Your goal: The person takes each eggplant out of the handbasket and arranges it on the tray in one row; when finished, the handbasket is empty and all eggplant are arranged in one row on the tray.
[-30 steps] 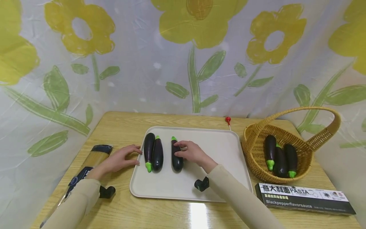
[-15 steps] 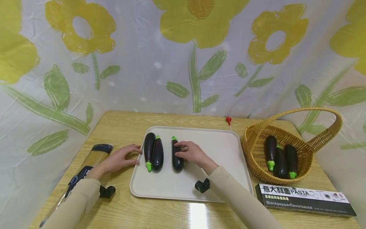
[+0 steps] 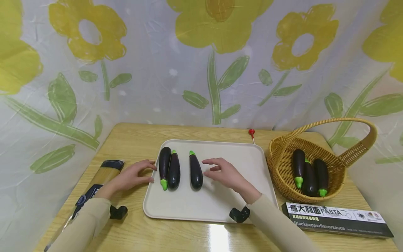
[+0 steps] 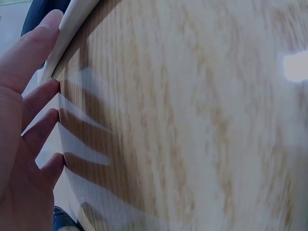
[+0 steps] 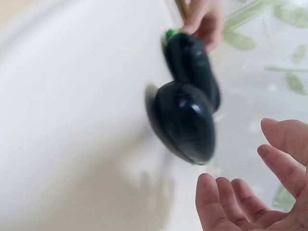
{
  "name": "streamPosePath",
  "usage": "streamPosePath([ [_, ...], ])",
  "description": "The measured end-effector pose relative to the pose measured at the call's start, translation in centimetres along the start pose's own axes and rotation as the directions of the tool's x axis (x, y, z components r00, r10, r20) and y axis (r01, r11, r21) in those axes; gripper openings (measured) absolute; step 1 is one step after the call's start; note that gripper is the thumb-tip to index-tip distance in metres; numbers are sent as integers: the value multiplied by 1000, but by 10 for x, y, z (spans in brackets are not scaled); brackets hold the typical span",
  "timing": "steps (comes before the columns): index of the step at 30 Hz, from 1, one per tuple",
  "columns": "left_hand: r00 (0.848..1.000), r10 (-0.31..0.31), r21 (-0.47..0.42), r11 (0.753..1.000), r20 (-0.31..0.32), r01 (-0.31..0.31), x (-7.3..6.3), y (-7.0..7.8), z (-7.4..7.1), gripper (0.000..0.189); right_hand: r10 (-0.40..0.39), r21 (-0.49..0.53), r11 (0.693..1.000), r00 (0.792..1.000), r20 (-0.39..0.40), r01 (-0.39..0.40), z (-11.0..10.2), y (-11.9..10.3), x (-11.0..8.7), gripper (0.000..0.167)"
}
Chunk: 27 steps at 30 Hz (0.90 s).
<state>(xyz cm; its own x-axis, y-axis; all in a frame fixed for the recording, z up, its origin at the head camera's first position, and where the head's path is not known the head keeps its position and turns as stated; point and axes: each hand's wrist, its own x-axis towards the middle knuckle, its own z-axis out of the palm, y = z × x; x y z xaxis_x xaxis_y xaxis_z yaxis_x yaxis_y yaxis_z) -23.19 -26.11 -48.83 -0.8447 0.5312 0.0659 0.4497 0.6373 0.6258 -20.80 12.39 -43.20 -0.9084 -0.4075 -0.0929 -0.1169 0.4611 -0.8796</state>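
Three dark purple eggplants with green stem ends lie on a white tray [image 3: 233,196]. Two sit side by side at its left, the outer eggplant [image 3: 164,164] with its stem toward me and the inner eggplant [image 3: 174,171] with its stem away. A third eggplant [image 3: 196,171] lies apart to their right, stem away. My right hand [image 3: 225,175] is just right of that third one, fingers spread and holding nothing; the right wrist view shows a gap between fingertips [image 5: 207,185] and eggplant [image 5: 185,122]. My left hand [image 3: 133,176] rests at the tray's left rim, its fingertips touching the edge.
A wicker basket [image 3: 277,168] with three eggplants stands right of the tray. In front of it lies a black and white pasta box [image 3: 337,220]. A bag of pasta [image 3: 107,171] lies under my left forearm. A red lollipop [image 3: 251,132] is behind the tray.
My right hand has let go of the third eggplant and moved a little to the right, leaving it on the tray. My left hand has stayed in place.
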Motion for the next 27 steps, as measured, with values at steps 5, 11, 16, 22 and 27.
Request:
streamPosePath([
  [5,1000,6,7,1000,-3,-6,1,1,0,36,-31,55,998,998,-48,34,-21,2,-40,41],
  [11,1000,9,16,1000,-5,-9,1,0,1,37,-32,59,997,993,-118,39,-44,11,-79,42],
  [16,1000,4,13,1000,-8,-4,0,-1,1,37,-4,25,1000,983,-183,9,-61,20,-105,41],
  [22,1000,-9,19,1000,-2,9,-1,-1,2,37,59,59,997,972,-227,-47,-91,31,-129,47],
  [27,1000,-25,24,999,2,25,-3,0,1,38,68,-12,997,963,-261,-74,-131,45,-142,54],
])
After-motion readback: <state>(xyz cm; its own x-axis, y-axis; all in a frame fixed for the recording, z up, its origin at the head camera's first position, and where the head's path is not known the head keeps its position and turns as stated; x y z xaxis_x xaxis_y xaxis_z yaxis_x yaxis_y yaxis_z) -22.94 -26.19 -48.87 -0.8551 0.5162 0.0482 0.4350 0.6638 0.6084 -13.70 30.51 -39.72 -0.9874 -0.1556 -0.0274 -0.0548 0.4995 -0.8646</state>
